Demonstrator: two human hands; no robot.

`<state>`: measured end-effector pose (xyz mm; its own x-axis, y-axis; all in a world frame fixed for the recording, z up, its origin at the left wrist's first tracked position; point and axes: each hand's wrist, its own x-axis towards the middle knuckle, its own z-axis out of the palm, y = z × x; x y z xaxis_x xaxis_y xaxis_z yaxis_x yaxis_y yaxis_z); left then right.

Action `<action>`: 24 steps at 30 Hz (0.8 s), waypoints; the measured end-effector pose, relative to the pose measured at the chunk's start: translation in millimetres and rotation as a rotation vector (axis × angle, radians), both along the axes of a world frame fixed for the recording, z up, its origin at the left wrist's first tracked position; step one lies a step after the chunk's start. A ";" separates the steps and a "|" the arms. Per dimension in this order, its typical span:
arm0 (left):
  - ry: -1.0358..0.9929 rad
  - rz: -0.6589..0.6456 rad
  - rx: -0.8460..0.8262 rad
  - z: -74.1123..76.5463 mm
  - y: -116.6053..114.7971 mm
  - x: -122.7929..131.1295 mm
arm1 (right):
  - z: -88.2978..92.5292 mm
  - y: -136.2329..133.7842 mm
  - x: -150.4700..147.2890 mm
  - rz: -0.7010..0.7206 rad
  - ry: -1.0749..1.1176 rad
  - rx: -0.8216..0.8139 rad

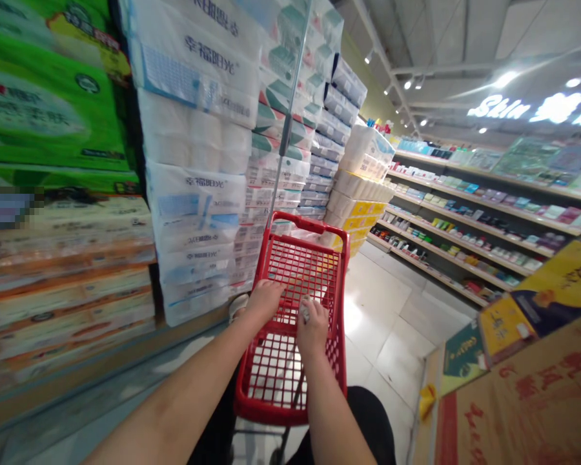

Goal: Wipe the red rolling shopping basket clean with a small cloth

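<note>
A red plastic shopping basket (pixel 343 336) with a grid bottom sits on a wheeled cart frame right in front of my legs. Over its left side is my left hand (pixel 266 298), fingers curled. Whether it grips the rim or a small thing is hidden. My right hand (pixel 312 326) is above the middle of the basket, closed around a small crumpled whitish thing (pixel 305 309) that looks like paper or tissue. Between and below my forearms the grid shows the floor through it, with no goods visible inside.
Stacked toilet-roll packs (pixel 198 142) and green tissue packs (pixel 43 97) line the left side. Shelves of small boxes (pixel 479 206) stand at the far right. A brown carton (pixel 527 394) is close on my right, and pale floor tiles (pixel 377 310) lie between.
</note>
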<state>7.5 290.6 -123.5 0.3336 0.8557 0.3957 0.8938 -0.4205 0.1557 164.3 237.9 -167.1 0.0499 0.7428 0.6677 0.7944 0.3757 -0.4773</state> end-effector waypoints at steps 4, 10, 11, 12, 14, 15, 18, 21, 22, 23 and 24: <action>0.010 0.011 -0.010 0.4 -2.5 1.6 | 0.0 -4.1 1.4 0.147 -0.038 -0.006; -0.023 -0.011 0.022 -4.4 0.0 -4.0 | -3.1 2.2 7.5 0.064 0.066 0.043; -0.028 -0.013 0.019 -4.6 0.4 -4.8 | -3.4 4.1 10.1 -0.028 0.094 0.042; -0.029 -0.012 0.016 -4.6 0.6 -5.3 | -3.4 5.1 11.6 -0.086 0.104 0.033; -0.021 -0.010 0.018 -4.2 0.7 -5.4 | -2.7 3.4 10.0 -0.068 0.069 0.001; -0.015 -0.009 0.021 -3.9 0.5 -5.3 | -2.1 1.2 7.1 0.003 0.032 -0.014; -0.001 -0.009 0.029 -3.5 0.2 -5.1 | -0.7 -4.5 -1.8 0.209 -0.053 -0.025; 0.001 -0.012 0.034 -4.6 0.0 -5.4 | -1.1 -1.4 1.6 0.089 0.017 -0.004; 0.000 -0.015 0.037 -5.1 -0.1 -5.4 | -1.5 1.0 5.2 0.001 0.054 -0.001; -0.001 -0.016 0.041 -5.5 -0.2 -5.3 | -2.0 3.3 8.8 -0.076 0.083 0.000; 0.000 -0.014 0.045 -5.8 -0.4 -5.1 | -2.5 5.0 11.6 -0.120 0.097 -0.003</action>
<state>2.3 290.2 -129.3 0.3457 0.8322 0.4335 0.8878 -0.4397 0.1361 175.9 242.9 -169.6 0.2028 0.7293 0.6535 0.7834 0.2796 -0.5551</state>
